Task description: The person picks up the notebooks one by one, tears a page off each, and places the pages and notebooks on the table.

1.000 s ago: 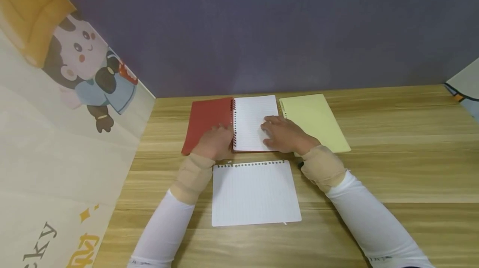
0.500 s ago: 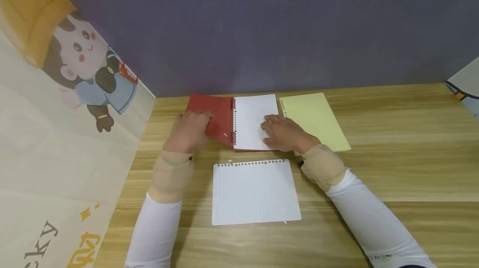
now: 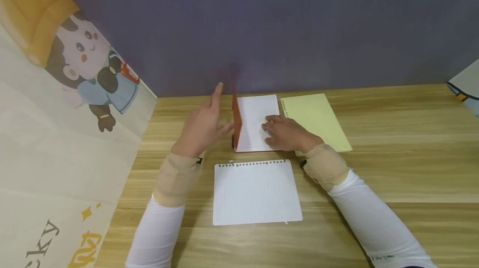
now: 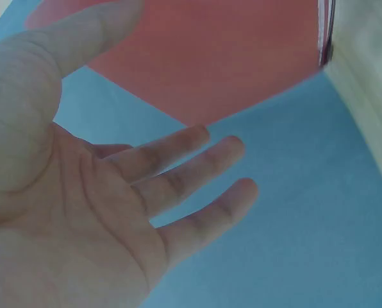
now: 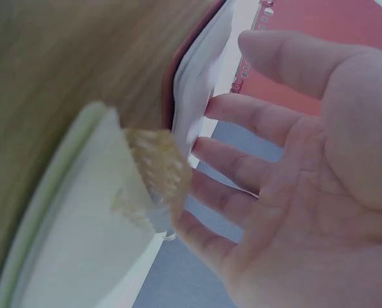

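Note:
A spiral notebook with a lined white page (image 3: 256, 107) lies at the back of the table, its red cover (image 3: 237, 124) standing nearly upright along the left edge. Beside that cover is my left hand (image 3: 200, 130), fingers spread and thumb towards the red surface. The left wrist view has the red cover (image 4: 210, 58) behind the thumb; whether they touch I cannot tell. My right hand (image 3: 290, 134) rests its fingertips on the page's right side. In the right wrist view, the fingers (image 5: 242, 119) are extended at the notebook's edge.
A pale yellow notebook (image 3: 318, 122) lies right of the spiral notebook, partly under my right forearm's side. In front is a loose lined sheet (image 3: 257, 193) with punched holes along its far edge. A dark wall (image 3: 284, 31) rises behind the wooden table (image 3: 393, 168).
The red cover was lying flat on the left and has swung up to nearly upright. My left hand moved left across it, then came back with fingers spread. The right hand stays put.

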{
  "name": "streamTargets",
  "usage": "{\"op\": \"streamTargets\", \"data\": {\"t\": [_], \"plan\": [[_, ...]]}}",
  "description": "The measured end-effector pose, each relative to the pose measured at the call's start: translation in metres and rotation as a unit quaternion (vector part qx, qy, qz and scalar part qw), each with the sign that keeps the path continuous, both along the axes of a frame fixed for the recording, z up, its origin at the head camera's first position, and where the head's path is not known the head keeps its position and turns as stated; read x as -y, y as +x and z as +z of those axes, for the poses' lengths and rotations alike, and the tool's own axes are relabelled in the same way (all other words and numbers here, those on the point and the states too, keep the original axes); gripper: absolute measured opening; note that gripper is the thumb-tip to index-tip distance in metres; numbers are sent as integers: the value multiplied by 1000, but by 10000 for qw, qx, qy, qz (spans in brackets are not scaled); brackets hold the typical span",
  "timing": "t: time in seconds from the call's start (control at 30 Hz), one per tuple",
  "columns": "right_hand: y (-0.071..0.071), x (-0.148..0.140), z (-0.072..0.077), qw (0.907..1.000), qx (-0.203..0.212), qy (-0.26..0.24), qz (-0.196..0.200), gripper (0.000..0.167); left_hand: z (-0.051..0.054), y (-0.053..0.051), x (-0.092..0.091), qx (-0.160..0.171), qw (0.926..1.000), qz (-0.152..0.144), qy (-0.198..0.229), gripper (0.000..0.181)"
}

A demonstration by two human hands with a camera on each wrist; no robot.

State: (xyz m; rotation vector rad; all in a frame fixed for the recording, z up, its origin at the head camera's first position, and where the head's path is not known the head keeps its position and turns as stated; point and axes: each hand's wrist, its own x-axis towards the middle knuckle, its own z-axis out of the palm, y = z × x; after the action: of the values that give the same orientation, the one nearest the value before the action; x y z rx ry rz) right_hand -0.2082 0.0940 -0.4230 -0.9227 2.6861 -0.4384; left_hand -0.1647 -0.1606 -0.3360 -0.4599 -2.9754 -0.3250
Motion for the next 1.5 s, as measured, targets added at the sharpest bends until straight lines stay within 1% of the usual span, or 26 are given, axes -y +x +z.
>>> {"op": "streamTargets", "data": {"t": [0.07, 0.13, 0.2, 0.27, 0.3, 0.37, 0.43, 0.5, 0.57, 0.73, 0.8, 0.87, 0.93, 1.03, 1.13, 1.27, 1.37, 1.5], "plan": [[-1, -2, -1, 9997, -150, -105, 164, 53, -7, -2, -6, 283, 9995, -134, -1, 107], [-3, -3, -2, 9985, -317, -312, 314, 48, -15, -3, -11, 692, 9971, -301, -77, 94], [-4, -5, -2, 9971, -387, -538, 366, 42, -23, -4, -15, 1147, 9920, -466, -228, 80], [-4, -6, -3, 9961, -362, -734, 342, 35, -32, -4, -18, 1649, 9840, -553, -391, 73], [-3, -7, -3, 9956, -323, -814, 324, 30, -37, -5, -19, 1866, 9796, -575, -470, 74], [-3, -8, -3, 9953, -267, -888, 285, 24, -46, -6, -22, 2213, 9718, -580, -580, 83], [-2, -8, -2, 9955, -205, -891, 263, 21, -52, -6, -24, 2373, 9674, -581, -661, 90], [-2, -9, -2, 9960, -116, -858, 221, 24, -56, -7, -25, 2402, 9665, -548, -726, 94], [-2, -9, -1, 9962, 6, -849, 206, 29, -57, -7, -26, 2353, 9672, -517, -810, 92], [-3, -18, 6, 9944, 394, -823, 534, 35, -58, -8, -26, 2395, 9663, -404, -856, 89], [-3, -26, 11, 9944, 567, -699, 559, 37, -58, -8, -26, 2424, 9659, -386, -825, 88], [-2, -35, 17, 9946, 784, -549, 389, 43, -57, -8, -26, 2454, 9656, -372, -780, 89], [-2, -45, 22, 9953, 863, -411, 179, 48, -56, -8, -25, 2474, 9651, -364, -773, 89], [-5, -60, 26, 9948, 922, -412, -129, 54, -55, -8, -24, 2495, 9646, -299, -799, 87], [-8, -79, 24, 9944, 849, -530, -332, 58, -54, -8, -23, 2500, 9641, -248, -854, 84], [-8, -102, 23, 9917, 947, -603, -632, 63, -55, -9, -21, 2449, 9655, -259, -845, 81], [-5, -116, 23, 9885, 1065, -622, -872, 66, -56, -9, -21, 2408, 9669, -275, -803, 80], [-2, -130, 22, 9860, 1128, -651, -1038, 70, -53, -7, -21, 2381, 9670, -271, -867, 79]]}}
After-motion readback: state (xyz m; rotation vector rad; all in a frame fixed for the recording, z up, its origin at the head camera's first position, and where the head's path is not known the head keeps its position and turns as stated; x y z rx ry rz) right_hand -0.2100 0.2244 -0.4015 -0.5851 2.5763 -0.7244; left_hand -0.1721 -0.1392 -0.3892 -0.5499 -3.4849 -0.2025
